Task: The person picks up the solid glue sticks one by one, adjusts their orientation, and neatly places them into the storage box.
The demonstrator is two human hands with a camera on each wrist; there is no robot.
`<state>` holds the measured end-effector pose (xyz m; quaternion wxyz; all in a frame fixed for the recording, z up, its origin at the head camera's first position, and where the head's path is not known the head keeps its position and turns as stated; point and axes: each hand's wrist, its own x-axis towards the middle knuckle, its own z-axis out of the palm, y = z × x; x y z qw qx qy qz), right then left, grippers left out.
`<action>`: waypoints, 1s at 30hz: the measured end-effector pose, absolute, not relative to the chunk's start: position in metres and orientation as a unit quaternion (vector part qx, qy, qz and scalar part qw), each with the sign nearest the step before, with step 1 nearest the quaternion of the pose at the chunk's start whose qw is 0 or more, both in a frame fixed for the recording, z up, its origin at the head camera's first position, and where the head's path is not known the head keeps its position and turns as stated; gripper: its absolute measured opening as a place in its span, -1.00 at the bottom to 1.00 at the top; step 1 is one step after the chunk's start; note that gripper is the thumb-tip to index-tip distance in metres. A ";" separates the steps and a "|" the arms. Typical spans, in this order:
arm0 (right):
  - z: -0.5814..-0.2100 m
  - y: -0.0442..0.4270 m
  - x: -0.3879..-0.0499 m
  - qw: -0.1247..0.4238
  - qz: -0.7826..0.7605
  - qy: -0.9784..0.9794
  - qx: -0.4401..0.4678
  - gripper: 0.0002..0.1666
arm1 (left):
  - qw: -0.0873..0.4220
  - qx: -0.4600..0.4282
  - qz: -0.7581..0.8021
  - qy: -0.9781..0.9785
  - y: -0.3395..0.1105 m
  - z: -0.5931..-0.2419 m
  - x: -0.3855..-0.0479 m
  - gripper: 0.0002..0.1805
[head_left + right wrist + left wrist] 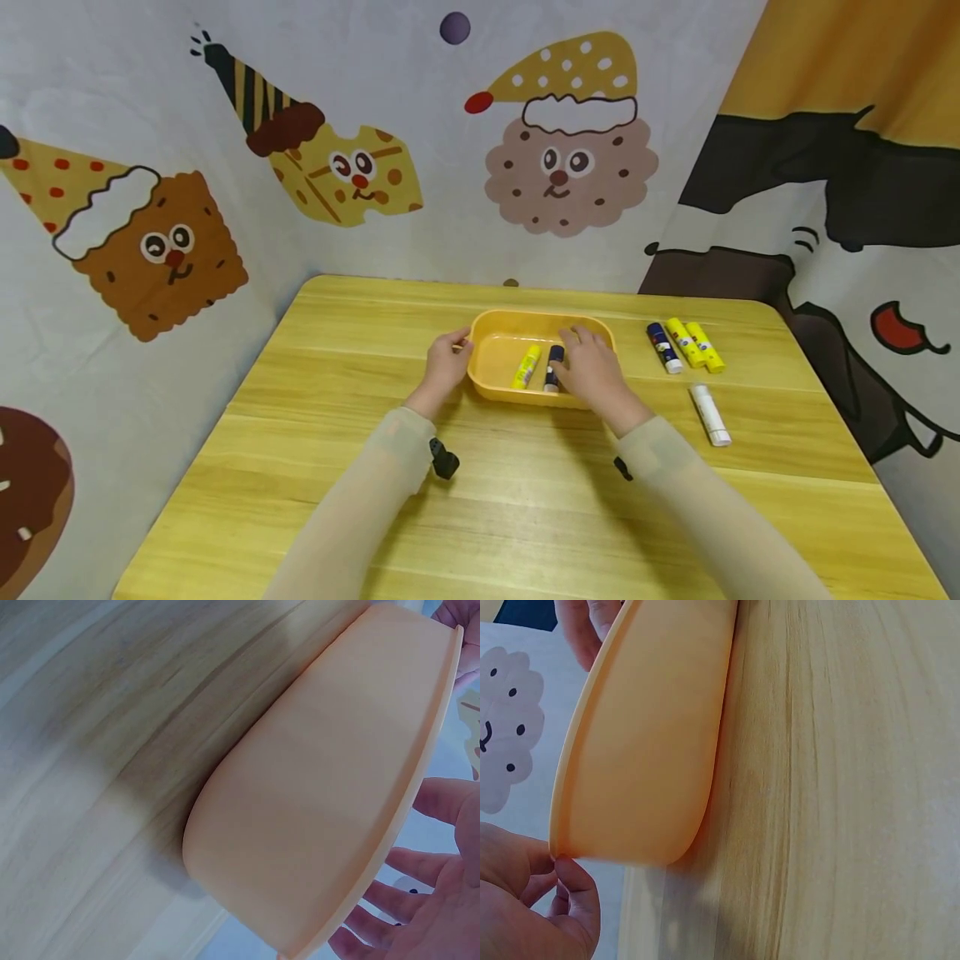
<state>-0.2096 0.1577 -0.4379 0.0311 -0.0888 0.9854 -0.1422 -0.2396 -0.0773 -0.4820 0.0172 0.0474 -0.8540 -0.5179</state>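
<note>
An orange tray [498,354] stands on the table, holding a yellow glue stick [527,367] and a dark blue glue stick [554,368]. My left hand [446,362] pinches the tray's left rim between thumb and fingers; the left wrist view shows the pinch at the tray's rim [562,787]. Over the tray's right part is my right hand [596,371], its fingers spread and reaching inside, the thumb near the blue stick. In the right wrist view the fingers of my right hand [435,892] pass behind the tray's rim [412,780], and their tips are partly hidden.
Right of the tray lie a dark blue glue stick [664,347], two yellow ones [686,342] [706,347] side by side, and a white one [709,414] nearer the front. A patterned cloth [450,242] hangs behind the wooden table [517,500].
</note>
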 end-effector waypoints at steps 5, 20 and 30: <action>-0.436 0.162 -0.208 0.009 -0.142 0.985 -0.101 -0.22 | 0.023 0.043 -0.515 -0.856 -0.077 -0.482 -0.240 -0.63; -0.424 0.201 -0.204 -0.018 -0.147 0.985 -0.092 -0.25 | 0.018 0.042 -0.510 -0.859 -0.077 -0.483 -0.240 -0.63; -0.413 0.248 -0.198 -0.036 -0.184 0.981 -0.056 -0.24 | 0.018 0.041 -0.511 -0.858 -0.077 -0.482 -0.239 -0.63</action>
